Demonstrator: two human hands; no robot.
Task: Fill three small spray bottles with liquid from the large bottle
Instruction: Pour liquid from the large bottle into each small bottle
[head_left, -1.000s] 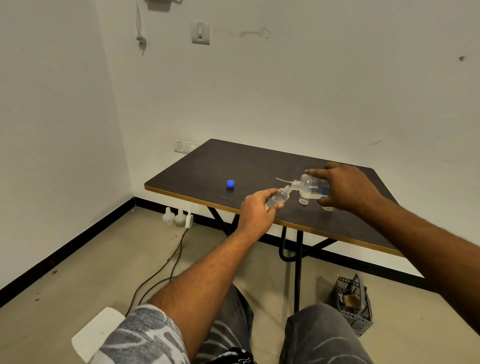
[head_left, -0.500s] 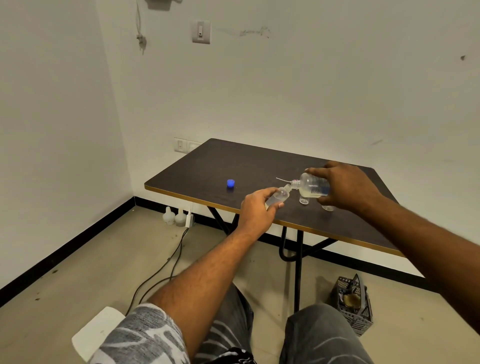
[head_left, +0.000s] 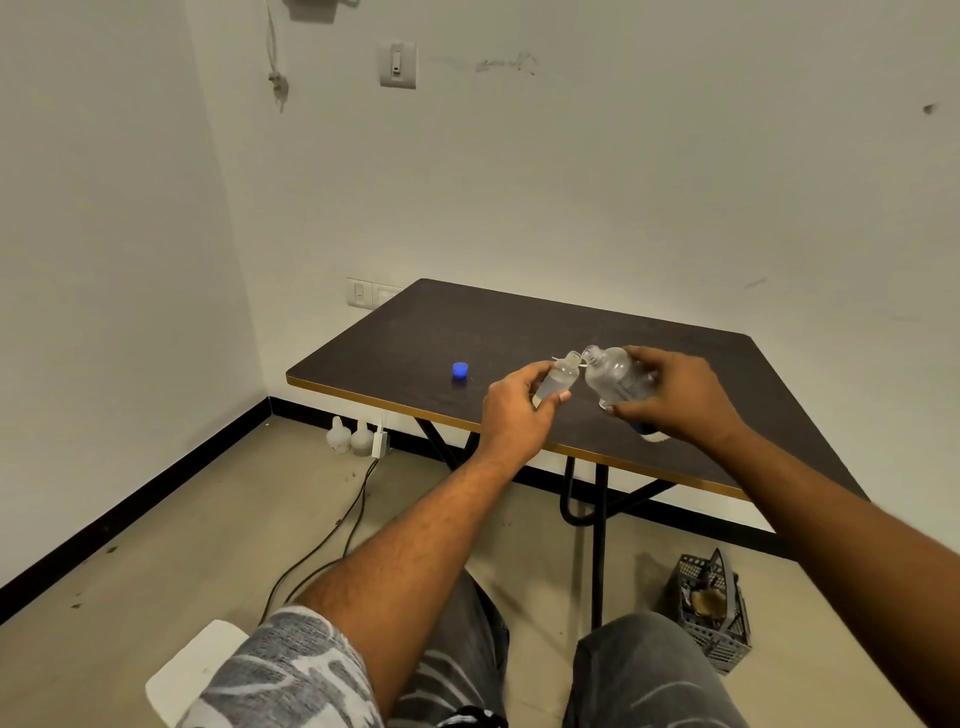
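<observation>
1. Counter (head_left: 519, 322): a spill would land here.
2. Large bottle (head_left: 618, 376), gripped by the right hand (head_left: 680, 397), tilts above it; tipping fast could slop liquid.
3. Small bottle (head_left: 557, 378), held in the left hand (head_left: 514, 408), mouth beside the large one's: narrow, easy to miss.
4. Blue cap (head_left: 460, 370): loose, easily knocked.

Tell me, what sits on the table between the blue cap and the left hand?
Nothing: in the head view only bare dark table shows between the cap and the left hand, which holds a small bottle.
</observation>
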